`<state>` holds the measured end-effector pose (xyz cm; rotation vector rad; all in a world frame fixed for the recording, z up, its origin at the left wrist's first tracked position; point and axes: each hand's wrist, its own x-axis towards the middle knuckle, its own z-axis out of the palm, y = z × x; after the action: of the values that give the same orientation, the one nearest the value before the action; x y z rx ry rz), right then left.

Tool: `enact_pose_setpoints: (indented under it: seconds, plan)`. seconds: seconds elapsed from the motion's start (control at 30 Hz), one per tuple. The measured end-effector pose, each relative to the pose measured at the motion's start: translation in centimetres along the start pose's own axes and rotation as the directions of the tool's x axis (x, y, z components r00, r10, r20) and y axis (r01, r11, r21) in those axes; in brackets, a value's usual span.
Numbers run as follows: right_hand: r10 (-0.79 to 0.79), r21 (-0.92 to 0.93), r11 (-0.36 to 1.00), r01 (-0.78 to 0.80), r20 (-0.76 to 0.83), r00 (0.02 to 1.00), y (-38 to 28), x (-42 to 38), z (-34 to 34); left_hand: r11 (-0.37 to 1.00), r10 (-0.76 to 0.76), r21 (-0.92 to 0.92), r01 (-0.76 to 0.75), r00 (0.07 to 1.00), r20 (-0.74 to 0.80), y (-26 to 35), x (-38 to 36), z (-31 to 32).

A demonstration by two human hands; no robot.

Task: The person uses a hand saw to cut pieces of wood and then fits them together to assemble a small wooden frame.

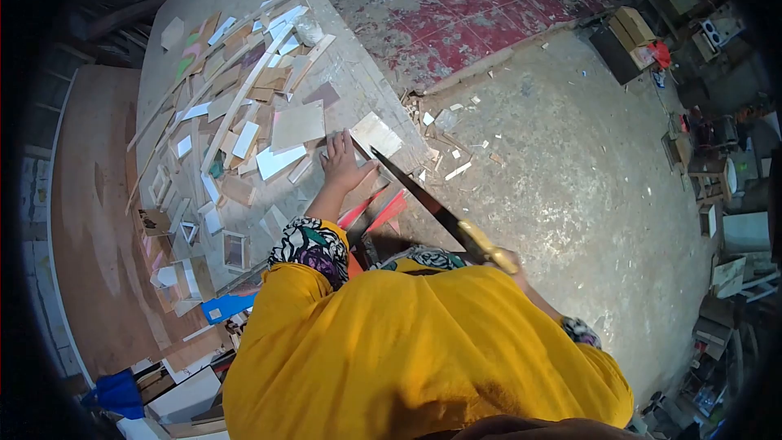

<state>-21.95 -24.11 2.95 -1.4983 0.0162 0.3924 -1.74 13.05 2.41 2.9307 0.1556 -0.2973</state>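
Note:
My left hand (343,168) lies flat with its fingers spread near the table's edge. Its fingertips rest by the near end of a pale thin board (378,134), which sits at the edge of the table. In my right hand (505,261) is the yellow handle of a handsaw (419,195), gripped low on the right. The dark blade slants up and left, its tip overlapping the pale board's lower corner in this view. Just beyond my left fingers is a square beige panel (298,126).
Wood strips (252,85) and offcuts cover the worktable (358,49). A brown plywood sheet (94,155) stands left. Chips (459,171) litter the concrete floor (554,179) by a raised red-tiled floor (456,16). Cardboard boxes (631,28) and clutter line the right side.

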Motion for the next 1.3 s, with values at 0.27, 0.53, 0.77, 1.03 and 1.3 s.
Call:
enact_pose_setpoints:
  seconds: [0.27, 0.53, 0.77, 1.03, 1.3]
  plan:
    - [0.043, 0.458, 0.886, 0.069, -0.23, 0.972, -6.7, 1.4, -3.7, 0.995, 0.103, 0.028, -0.101, 0.988, -0.115, -0.4, -1.1, -1.0]
    - [-0.004, 0.294, 0.953, 0.074, -0.231, 0.973, -10.5, 13.0, -2.9, 0.982, 0.071, -0.149, -0.114, 0.961, -0.267, -0.6, -3.3, -2.7]
    - [-0.262, -0.284, 0.915, 0.286, 0.122, 0.957, -11.2, 24.9, 0.0, 0.901, -0.241, -0.434, 0.024, 0.858, -0.453, -4.1, -7.6, -5.7]
    - [-0.119, -0.131, 0.979, 0.159, 0.268, 0.956, -12.7, 32.4, 3.5, 0.775, -0.631, -0.406, 0.485, 0.557, -0.539, -13.0, -15.9, -6.2]
    - [-0.118, -0.067, 0.988, 0.137, 0.232, 0.965, -14.2, 30.4, 5.4, 0.525, -0.84, -0.553, 0.647, 0.29, -0.458, -21.4, -21.8, -7.1]
